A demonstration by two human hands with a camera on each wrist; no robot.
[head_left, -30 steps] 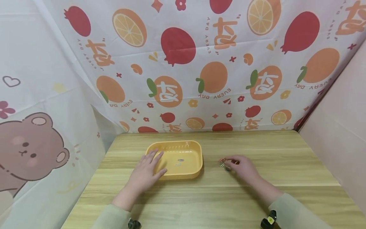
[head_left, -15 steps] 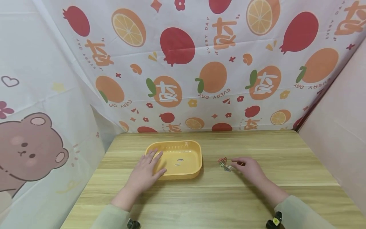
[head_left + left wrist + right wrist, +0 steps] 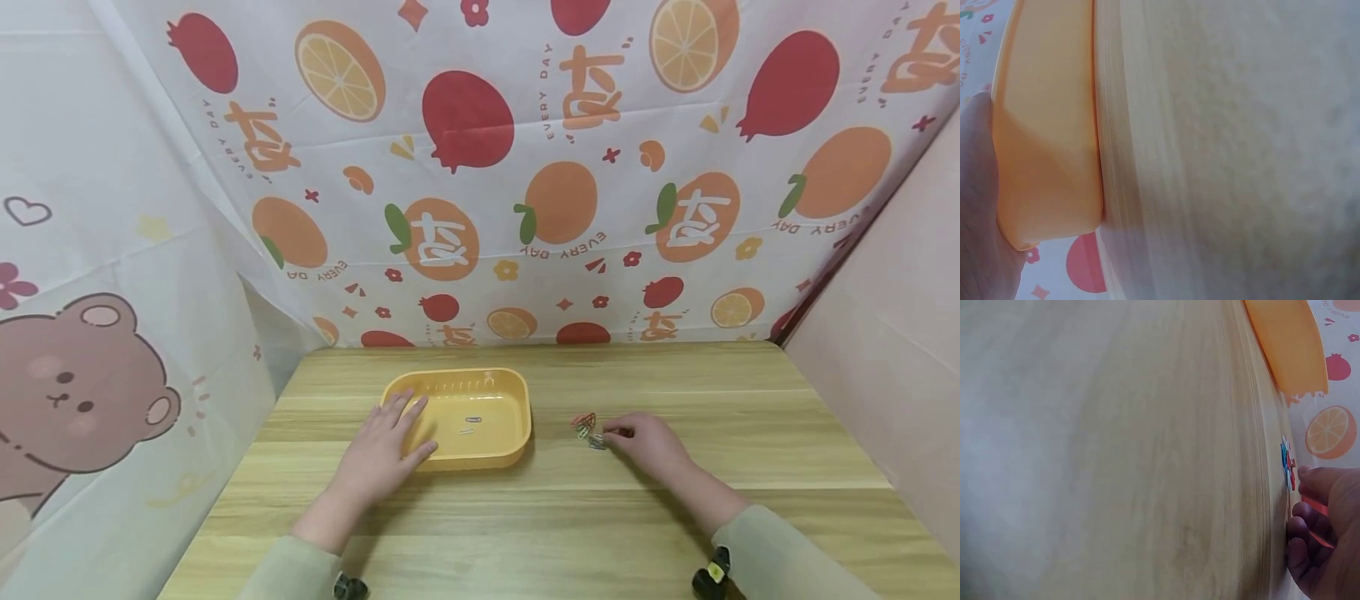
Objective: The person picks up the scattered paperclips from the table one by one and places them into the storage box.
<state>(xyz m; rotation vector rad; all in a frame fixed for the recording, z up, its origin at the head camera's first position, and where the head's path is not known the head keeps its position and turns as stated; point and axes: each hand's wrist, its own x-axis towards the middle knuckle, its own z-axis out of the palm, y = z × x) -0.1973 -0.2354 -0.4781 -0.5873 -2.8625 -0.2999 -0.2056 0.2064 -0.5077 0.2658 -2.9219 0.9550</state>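
Note:
My left hand (image 3: 382,450) rests over the left end of a yellow plastic tray (image 3: 517,433), its fingers spread and fairly straight on the rim. Two paper clips lie on the tray floor, a bluish paper clip (image 3: 473,420) and a pale one (image 3: 467,432). Right of the tray, a small pile of coloured paper clips (image 3: 583,427) lies on the table, red, green and grey among them. At the pile's right edge my right hand (image 3: 648,446) pinches a paper clip, mostly hidden by thumb and forefinger. In the right wrist view, the other fingers are curled.
The wooden table (image 3: 480,533) has light, striped grain. Behind it hangs a fruit-printed cloth (image 3: 525,292), and a bear-printed cloth (image 3: 187,275) covers the left side. A plain pale panel (image 3: 885,333) stands on the right.
My right hand drew back right from the pile, leaving a pale clip near its fingertips, then came slightly left again and its fingertips closed there. The left hand and tray stayed put.

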